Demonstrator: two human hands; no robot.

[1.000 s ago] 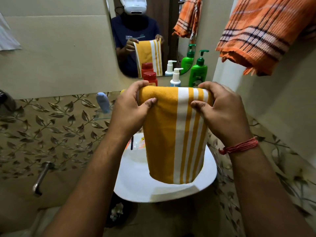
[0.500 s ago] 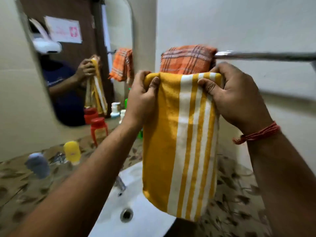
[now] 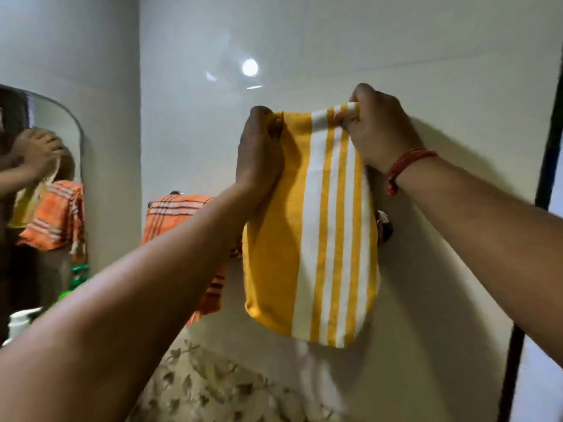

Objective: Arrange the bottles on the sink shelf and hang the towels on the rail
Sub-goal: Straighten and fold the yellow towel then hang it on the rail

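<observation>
Both your hands, left hand (image 3: 259, 153) and right hand (image 3: 377, 129), pinch the yellow towel's (image 3: 307, 239) top corners, holding it up beside the orange towel (image 3: 176, 214).

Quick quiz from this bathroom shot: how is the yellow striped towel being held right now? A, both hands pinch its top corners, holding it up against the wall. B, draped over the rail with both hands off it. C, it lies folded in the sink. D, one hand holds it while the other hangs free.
A: the left hand and the right hand each pinch a top corner of the yellow striped towel, which hangs in front of the wall.
</observation>
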